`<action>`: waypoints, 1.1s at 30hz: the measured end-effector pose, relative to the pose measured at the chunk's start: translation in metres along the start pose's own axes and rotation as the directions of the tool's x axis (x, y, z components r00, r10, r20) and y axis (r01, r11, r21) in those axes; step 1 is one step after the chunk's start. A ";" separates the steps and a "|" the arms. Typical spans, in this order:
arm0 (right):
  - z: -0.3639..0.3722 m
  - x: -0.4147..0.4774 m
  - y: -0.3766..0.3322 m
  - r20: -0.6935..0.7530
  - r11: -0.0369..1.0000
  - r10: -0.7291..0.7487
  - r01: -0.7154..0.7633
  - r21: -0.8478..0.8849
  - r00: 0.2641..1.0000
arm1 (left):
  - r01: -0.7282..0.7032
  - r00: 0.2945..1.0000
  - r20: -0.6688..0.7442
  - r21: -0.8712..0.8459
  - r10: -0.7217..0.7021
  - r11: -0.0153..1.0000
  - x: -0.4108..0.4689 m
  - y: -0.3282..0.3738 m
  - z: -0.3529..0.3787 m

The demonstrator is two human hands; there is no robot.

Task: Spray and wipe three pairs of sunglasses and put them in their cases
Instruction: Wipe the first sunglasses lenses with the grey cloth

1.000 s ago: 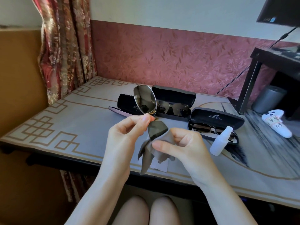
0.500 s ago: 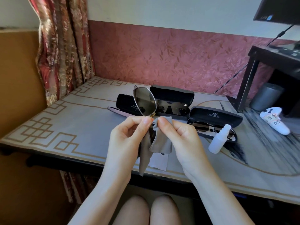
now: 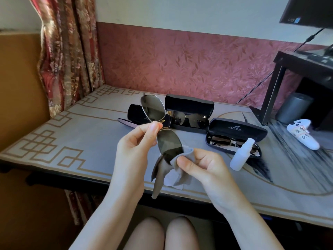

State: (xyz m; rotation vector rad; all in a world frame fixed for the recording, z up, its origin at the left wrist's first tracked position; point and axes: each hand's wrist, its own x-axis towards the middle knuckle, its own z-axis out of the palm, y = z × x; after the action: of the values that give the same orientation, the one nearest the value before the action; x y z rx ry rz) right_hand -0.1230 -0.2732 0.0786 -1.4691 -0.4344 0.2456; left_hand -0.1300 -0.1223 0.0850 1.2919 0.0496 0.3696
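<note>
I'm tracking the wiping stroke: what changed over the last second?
The right hand, pinching the cloth round the lower lens, slid up to the bridge half a second ago and has come back down to the lens's lower edge, baring most of it. Unchanged: the left hand pinches the sunglasses at the bridge; the bottle and cases sit on the table.

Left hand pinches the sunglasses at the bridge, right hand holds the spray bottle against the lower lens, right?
No: the head view shows the right hand holding a grey cloth against the lower lens; the spray bottle stands on the table.
</note>
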 end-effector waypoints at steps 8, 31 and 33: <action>-0.004 0.002 0.000 -0.019 1.000 0.026 -0.026 0.006 0.999 | -0.003 1.000 0.018 0.019 0.003 1.000 0.002 -0.002 0.000; -0.035 0.014 0.004 -0.411 0.981 -0.102 0.023 -0.192 0.906 | -0.087 0.996 0.024 0.095 0.085 0.992 0.013 -0.001 -0.014; -0.046 0.016 0.005 -0.460 0.934 -0.166 -0.012 -0.358 0.873 | -0.093 0.996 0.026 0.113 0.090 0.989 0.016 -0.001 -0.019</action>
State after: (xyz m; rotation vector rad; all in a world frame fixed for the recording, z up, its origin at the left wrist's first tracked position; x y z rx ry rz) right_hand -0.0881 -0.3072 0.0734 -1.7910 -0.1271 -0.2846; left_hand -0.1194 -0.1005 0.0814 1.4146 -0.0062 0.4369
